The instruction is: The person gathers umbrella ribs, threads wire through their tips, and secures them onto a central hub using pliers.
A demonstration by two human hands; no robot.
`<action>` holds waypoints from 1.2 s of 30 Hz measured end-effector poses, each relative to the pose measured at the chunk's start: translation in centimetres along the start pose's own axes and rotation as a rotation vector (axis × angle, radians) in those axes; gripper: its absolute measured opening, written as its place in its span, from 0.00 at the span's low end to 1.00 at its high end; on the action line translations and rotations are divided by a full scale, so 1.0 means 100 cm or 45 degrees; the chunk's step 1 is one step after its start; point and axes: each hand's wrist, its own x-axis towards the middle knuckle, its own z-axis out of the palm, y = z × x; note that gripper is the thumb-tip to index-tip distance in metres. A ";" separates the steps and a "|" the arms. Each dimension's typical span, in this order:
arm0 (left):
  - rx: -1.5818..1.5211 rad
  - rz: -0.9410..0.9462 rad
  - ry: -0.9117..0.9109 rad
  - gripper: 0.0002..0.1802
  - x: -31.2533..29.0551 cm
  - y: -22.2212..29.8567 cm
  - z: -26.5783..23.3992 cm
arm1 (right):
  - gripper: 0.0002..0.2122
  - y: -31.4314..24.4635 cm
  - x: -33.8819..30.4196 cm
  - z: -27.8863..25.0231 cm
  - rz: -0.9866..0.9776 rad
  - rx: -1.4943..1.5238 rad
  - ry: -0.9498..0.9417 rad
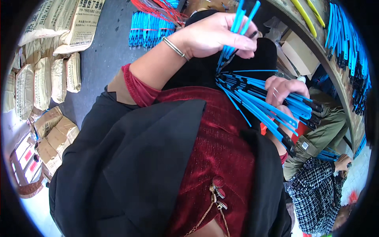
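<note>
My left hand (225, 37), with a metal bangle at the wrist, is closed around a few thin blue strips (239, 19) with black parts. They stand steeply up through its fingers. Lower right, my right hand (285, 93), wearing rings, grips a thicker fanned bundle of the same blue strips (256, 102). Some of their black ends have small holes. The two bunches meet or overlap at a point in front of my dark red top, over a black surface. My right fingers are partly hidden by the strips.
Banded stacks of blue strips (152, 29) and red strands (162, 10) lie on the grey surface beyond. Paper sacks (49, 81) and a cardboard box (59, 136) stand left. At right, more blue strips (347, 39) and yellow strips (306, 17) lie on a curved-looking table; a co-worker's hand (343, 162) is below.
</note>
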 end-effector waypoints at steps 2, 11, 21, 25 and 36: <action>0.105 -0.045 -0.052 0.11 -0.002 -0.001 0.008 | 0.25 0.000 -0.002 0.007 0.028 -0.008 0.167; 0.681 -0.053 0.058 0.08 -0.006 0.006 0.036 | 0.28 0.008 0.009 0.027 0.172 -0.400 0.723; 1.084 0.344 0.345 0.14 -0.008 -0.012 0.057 | 0.24 0.008 0.020 0.044 0.254 -0.567 0.861; 1.109 0.349 0.347 0.10 -0.009 -0.012 0.057 | 0.24 0.007 0.021 0.052 0.271 -0.569 0.885; 1.286 0.378 0.392 0.05 -0.012 -0.008 0.064 | 0.23 0.005 0.024 0.064 0.277 -0.558 0.972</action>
